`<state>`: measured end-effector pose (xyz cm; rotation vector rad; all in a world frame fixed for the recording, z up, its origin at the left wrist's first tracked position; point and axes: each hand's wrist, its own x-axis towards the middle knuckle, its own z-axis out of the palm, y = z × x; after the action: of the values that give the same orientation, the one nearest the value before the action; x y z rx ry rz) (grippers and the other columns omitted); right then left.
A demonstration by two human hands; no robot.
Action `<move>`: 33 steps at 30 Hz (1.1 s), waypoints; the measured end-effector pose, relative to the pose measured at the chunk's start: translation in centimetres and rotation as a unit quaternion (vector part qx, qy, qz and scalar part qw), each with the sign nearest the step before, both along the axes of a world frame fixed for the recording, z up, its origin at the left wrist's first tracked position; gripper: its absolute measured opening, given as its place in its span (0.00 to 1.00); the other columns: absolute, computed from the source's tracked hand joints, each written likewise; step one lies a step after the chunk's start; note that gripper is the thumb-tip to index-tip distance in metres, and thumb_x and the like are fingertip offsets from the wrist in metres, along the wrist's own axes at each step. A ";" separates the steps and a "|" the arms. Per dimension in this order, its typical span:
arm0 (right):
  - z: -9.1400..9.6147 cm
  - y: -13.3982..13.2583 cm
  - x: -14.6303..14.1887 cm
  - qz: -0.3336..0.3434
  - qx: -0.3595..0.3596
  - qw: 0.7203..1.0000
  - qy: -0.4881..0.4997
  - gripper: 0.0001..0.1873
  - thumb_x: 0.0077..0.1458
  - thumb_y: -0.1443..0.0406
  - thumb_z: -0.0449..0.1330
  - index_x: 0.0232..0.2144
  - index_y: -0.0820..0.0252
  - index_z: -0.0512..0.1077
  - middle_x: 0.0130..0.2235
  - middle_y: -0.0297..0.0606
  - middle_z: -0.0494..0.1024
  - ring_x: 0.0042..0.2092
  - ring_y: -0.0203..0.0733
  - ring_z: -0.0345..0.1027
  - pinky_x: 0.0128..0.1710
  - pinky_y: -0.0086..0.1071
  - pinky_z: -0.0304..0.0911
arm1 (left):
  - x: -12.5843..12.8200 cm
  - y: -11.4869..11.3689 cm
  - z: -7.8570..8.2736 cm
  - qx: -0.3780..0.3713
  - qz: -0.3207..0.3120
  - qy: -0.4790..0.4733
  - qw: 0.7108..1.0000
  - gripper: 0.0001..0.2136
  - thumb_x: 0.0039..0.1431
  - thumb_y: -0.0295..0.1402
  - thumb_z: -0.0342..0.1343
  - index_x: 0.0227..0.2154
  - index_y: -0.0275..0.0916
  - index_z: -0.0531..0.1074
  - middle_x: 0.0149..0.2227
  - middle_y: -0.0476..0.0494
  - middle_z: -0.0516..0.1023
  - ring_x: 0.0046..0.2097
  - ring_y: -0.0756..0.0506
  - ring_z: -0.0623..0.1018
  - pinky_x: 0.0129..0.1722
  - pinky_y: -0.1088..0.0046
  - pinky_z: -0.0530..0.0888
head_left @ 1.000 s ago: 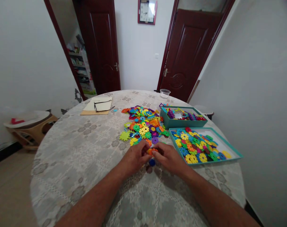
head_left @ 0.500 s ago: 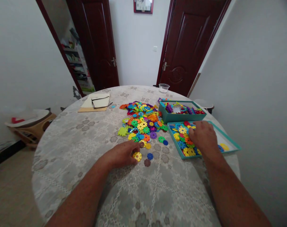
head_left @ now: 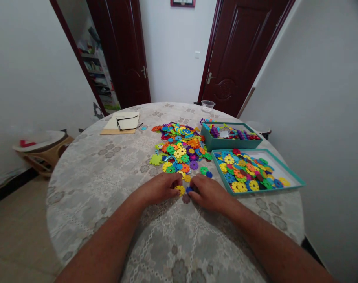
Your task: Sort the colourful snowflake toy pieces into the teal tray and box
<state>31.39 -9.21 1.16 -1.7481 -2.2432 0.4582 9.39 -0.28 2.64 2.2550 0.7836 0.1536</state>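
Note:
My left hand is closed in a pinch on a yellow notched disc, low over the tablecloth. Just to its right, my right hand has thumb and fingers closed around a blue notched disc. A brown disc lies on the cloth between the two hands, on the near side. Beyond the hands spreads a pile of colourful notched plastic discs. A green disc and a dark blue disc lie by the pile's right edge.
A shallow teal-rimmed tray of loose discs stands on the right. Behind it is a deeper teal box with more pieces. Eyeglasses rest on papers at the left, and a clear plastic bowl sits at the far edge.
My right hand has come left from the tray to the blue disc beside my left hand. The left hand still pinches the yellow disc. The view has shifted slightly.

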 end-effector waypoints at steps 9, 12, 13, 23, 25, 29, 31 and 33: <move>0.1 -0.1 -0.3 0.026 -0.028 0.987 0.156 0.06 0.56 0.72 0.59 0.34 0.57 0.68 0.32 0.32 0.74 0.35 0.38 0.66 0.33 0.31 0.54 | 0.2 0.1 -0.6 0.002 0.020 -0.029 0.999 0.05 0.62 0.33 0.55 0.36 0.41 0.75 0.29 0.52 0.74 0.32 0.48 0.70 0.31 0.74 0.60; 0.1 -0.2 -1.0 0.018 -0.027 0.974 0.225 0.07 0.58 0.71 0.58 0.39 0.56 0.71 0.33 0.31 0.76 0.34 0.38 0.67 0.33 0.31 0.56 | 0.2 0.2 -0.8 -0.011 0.029 -0.038 0.999 0.05 0.62 0.34 0.56 0.36 0.41 0.75 0.30 0.51 0.76 0.32 0.48 0.71 0.31 0.74 0.61; 0.1 -0.2 -1.1 0.009 -0.021 0.970 0.242 0.10 0.59 0.71 0.58 0.42 0.55 0.72 0.33 0.31 0.76 0.34 0.38 0.68 0.33 0.31 0.58 | 0.3 0.2 -1.0 -0.013 0.036 -0.041 0.998 0.05 0.62 0.34 0.56 0.37 0.41 0.75 0.31 0.51 0.77 0.32 0.48 0.72 0.31 0.74 0.61; -0.5 0.5 -0.4 -0.022 0.032 0.975 0.220 0.03 0.60 0.67 0.58 0.33 0.55 0.69 0.31 0.32 0.74 0.34 0.40 0.67 0.33 0.32 0.58 | -0.1 0.2 0.0 -0.049 0.014 -0.066 0.997 0.11 0.59 0.32 0.60 0.45 0.42 0.75 0.39 0.47 0.81 0.38 0.47 0.77 0.38 0.73 0.70; 0.2 0.7 0.7 -0.038 0.052 0.979 0.192 0.02 0.61 0.66 0.57 0.34 0.55 0.68 0.30 0.32 0.73 0.32 0.40 0.67 0.32 0.32 0.58 | -0.5 0.3 0.2 0.000 0.040 -0.050 0.998 0.13 0.57 0.32 0.62 0.46 0.43 0.76 0.42 0.46 0.81 0.40 0.45 0.77 0.40 0.71 0.70; 1.7 1.3 4.6 -0.133 0.208 0.968 0.045 0.06 0.61 0.67 0.55 0.41 0.56 0.70 0.39 0.41 0.77 0.40 0.45 0.70 0.40 0.36 0.62 | -0.8 0.4 0.1 0.060 0.039 -0.004 0.997 0.12 0.54 0.31 0.64 0.43 0.43 0.77 0.45 0.44 0.80 0.44 0.42 0.76 0.44 0.69 0.68; 2.0 1.5 7.1 -0.189 0.259 0.945 -0.063 0.10 0.61 0.68 0.54 0.44 0.59 0.71 0.43 0.47 0.77 0.44 0.50 0.71 0.44 0.39 0.63 | -0.7 0.3 -0.1 0.069 0.020 0.024 0.997 0.09 0.54 0.30 0.63 0.39 0.43 0.76 0.41 0.45 0.79 0.42 0.42 0.75 0.41 0.70 0.67; 2.2 1.4 9.4 -0.253 0.259 0.916 -0.170 0.10 0.60 0.69 0.55 0.44 0.61 0.72 0.42 0.51 0.76 0.45 0.54 0.70 0.43 0.41 0.62 | -0.5 0.1 -0.2 0.075 0.011 0.036 0.996 0.08 0.54 0.29 0.62 0.38 0.43 0.74 0.41 0.45 0.78 0.41 0.43 0.75 0.38 0.70 0.65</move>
<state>40.81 -7.85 3.35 -2.0855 -1.7437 -0.5380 8.93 -0.20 2.48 2.4047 0.8604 0.1464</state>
